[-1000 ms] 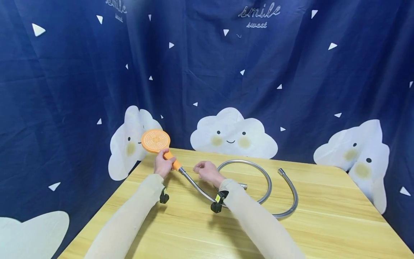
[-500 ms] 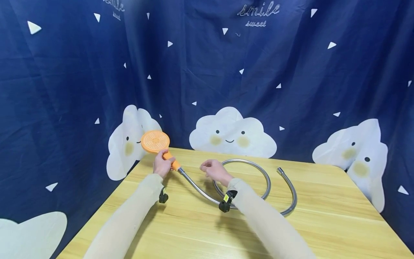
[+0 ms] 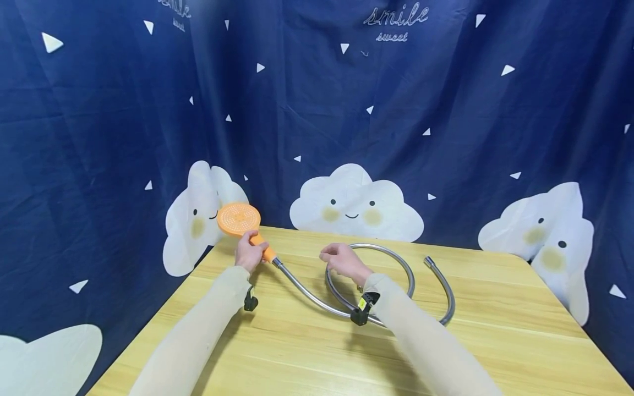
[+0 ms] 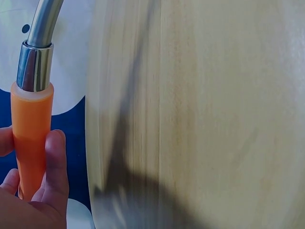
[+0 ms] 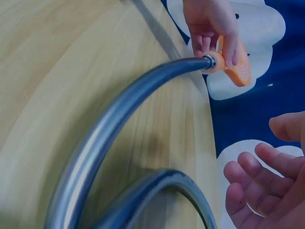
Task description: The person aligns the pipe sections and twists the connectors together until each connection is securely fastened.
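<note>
My left hand (image 3: 249, 253) grips the handle of an orange shower head (image 3: 239, 219), holding it raised at the table's far left with the perforated face toward me. In the left wrist view, thumb and fingers wrap the orange handle (image 4: 31, 138). A chrome hose nut (image 4: 35, 67) sits against the handle's end, joining it to the grey metal hose (image 3: 307, 291). Over the coiled part of that hose hovers my right hand (image 3: 348, 263), its fingers loosely bent with nothing between them. The right wrist view has those fingers (image 5: 267, 176) apart from the hose.
The hose loops across the wooden table (image 3: 297, 352), and its free end with a metal connector (image 3: 429, 262) points up at the right. A dark blue curtain (image 3: 317, 110) with white clouds hangs close behind the table and along its sides.
My right hand has moved to the right, away from the shower head's handle and over the hose loop. The shower head has dipped slightly; my left hand keeps its grip.
</note>
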### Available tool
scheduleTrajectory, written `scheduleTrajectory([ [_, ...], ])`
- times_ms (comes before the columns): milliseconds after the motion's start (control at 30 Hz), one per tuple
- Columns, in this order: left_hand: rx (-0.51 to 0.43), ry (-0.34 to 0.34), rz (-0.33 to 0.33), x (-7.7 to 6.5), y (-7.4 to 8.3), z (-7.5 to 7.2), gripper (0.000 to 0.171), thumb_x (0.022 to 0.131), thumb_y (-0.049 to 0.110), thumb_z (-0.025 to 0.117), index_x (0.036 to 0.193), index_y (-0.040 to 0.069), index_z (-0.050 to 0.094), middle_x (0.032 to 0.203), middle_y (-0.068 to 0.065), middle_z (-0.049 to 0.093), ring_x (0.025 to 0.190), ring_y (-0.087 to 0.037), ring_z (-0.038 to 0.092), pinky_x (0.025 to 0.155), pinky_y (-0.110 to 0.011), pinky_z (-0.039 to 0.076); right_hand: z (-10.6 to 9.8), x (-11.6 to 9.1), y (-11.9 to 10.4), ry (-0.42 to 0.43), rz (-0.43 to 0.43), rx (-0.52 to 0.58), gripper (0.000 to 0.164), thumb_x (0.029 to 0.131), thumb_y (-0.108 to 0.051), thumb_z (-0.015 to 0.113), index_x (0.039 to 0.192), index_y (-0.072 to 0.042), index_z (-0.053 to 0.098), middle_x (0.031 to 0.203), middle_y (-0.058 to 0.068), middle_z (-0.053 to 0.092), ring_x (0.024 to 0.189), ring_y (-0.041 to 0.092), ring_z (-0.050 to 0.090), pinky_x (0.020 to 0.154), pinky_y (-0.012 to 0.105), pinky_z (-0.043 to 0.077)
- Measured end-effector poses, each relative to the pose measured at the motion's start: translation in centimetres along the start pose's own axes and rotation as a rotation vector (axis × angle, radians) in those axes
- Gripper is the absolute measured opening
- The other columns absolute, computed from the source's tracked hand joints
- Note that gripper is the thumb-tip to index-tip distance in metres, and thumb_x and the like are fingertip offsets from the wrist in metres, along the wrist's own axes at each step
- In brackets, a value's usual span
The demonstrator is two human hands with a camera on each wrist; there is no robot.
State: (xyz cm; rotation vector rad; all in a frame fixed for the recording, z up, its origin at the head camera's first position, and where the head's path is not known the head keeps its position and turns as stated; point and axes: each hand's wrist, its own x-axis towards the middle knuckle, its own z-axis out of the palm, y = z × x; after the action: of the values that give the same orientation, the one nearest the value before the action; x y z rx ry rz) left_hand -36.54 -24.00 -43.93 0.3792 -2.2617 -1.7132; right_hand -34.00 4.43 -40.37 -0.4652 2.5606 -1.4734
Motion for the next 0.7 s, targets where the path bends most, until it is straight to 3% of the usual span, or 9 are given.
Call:
scheduleTrajectory([
  [467,0.050,-0.001,-0.041,-0.1,-0.3,-0.1,0.060,0.091,0.013,0.069,0.147,0.010,0.048,0.130,-0.022,0.055,0.063,-0.014,0.061,0.070,-0.045,0.062,-2.0,-0.6,1.6,0.028,0.006,-0.018,0.031,0.099,-0.022,0.061,0.122,-0.002,0.066,0.116,0.016,0.069,0.095,0.034,0.066,0.080,0.049,0.056],
  [700,0.059,-0.019,-0.051,0.3,-0.7,0.0,0.060,0.091,0.012,0.069,0.146,0.008,0.047,0.130,-0.023,0.054,0.059,-0.012,0.060,0.064,-0.041,0.062,-3.0,-0.9,2.5,0.047,0.017,-0.055,0.032,0.099,-0.022,0.060,0.124,-0.002,0.066,0.117,0.014,0.069,0.095,0.033,0.066,0.069,0.033,0.054],
])
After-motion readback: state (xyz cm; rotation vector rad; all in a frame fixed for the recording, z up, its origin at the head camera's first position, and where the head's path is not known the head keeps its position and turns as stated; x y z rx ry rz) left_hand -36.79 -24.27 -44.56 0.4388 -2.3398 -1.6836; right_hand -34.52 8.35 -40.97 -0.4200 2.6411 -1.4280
